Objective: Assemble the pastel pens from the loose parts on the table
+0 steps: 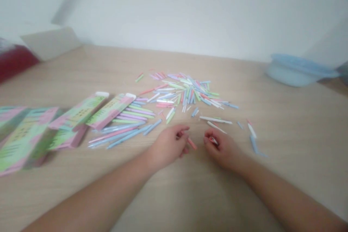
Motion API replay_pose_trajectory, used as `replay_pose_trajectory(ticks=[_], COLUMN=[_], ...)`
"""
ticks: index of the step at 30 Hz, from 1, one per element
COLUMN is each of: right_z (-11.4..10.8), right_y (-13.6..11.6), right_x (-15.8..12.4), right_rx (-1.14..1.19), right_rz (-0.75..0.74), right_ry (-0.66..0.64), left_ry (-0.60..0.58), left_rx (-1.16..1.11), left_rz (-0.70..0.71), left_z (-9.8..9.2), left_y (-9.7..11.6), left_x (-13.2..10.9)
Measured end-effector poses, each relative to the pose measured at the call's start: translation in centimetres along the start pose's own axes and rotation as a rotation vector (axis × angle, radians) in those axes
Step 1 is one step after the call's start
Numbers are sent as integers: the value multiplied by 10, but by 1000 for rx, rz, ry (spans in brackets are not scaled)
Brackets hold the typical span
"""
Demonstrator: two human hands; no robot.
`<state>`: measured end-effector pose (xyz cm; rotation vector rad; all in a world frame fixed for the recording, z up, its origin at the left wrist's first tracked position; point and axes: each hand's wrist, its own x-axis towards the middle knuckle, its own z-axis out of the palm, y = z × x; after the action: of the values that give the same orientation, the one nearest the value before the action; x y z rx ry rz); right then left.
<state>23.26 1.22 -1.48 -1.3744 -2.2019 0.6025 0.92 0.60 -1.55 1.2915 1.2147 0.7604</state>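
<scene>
Far left edge: a red object [12,61] is seen blurred, and cannot be told further.
Upper left: a pale box [51,41] is set on the wooden table [174,195], near the wall.
Left of the frame: pink-and-green cartons [27,134] are laid flat and overlapping; two more cartons [96,110] are angled towards the centre.
Left of centre: long pastel sticks [125,127] are laid side by side, just beside the angled cartons.
Upper centre: a loose heap of short pastel pieces [187,90] is spread on the table, above both hands.
Left hand [167,145]: it is rested on the table at lower centre, fingers curled in and pinched on one end of a pink piece [191,143].
Pink piece: it is seen sticking out towards the right hand, in the gap between the hands.
Right hand [223,148]: it is curled nearly closed, with a small red-and-white piece [213,140] nipped between thumb and fingers.
Above the right hand: two white sticks [216,120] are laid apart from the heap.
Right of the right hand: a few blue pieces [254,144] are scattered.
Upper right: a light blue basin [296,70] is placed near the wall.
</scene>
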Motion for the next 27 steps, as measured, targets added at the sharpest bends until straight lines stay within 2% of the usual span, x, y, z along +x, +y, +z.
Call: replay_pose_trajectory(ticks=[5,9,16,20,24,27], right_z=[-1,1,2,0,-3,-5], right_y=[-3,-4,-2,-3,-8,-15], right_x=[5,5,4,3,1,-1], right_rx=[-49,-51,-97,-57,55,136], right_rz=[-10,-22,-41,-39,-24,-11], right_ry=[-44,-76,-91,-103,-106,-115], left_ry=[110,153,148,201,95,14], left_rx=[278,406,462,466,446,492], left_rz=[106,133,149,211,407,434], left_z=[-10,-14,-13,-10,-4,0], left_y=[1,4,5,6,5,1], left_x=[-3,-3,-3,-8,-18,-21])
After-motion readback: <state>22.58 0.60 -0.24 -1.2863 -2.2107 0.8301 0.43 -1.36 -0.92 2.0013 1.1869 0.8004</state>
